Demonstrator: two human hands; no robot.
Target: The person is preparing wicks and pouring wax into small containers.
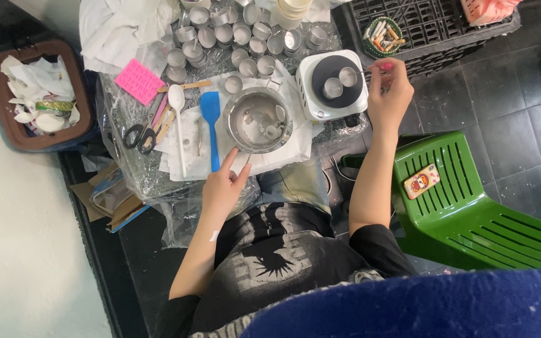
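**Hands at pot and hotplate**

While the left hand (pixel 222 184) rests open-fingered against the near rim of the pot (pixel 258 120) on the tabletop (pixel 158 169), the right hand (pixel 391 87) pinches what seems a thin pick beside the hotplate (pixel 332 92), where two tins (pixel 340 82) sit.

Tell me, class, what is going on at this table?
A seated person's left hand steadies a metal pot on a cluttered table. The right hand holds a thin tool over two small metal cups sitting on a white hot plate. More empty cups wait behind.
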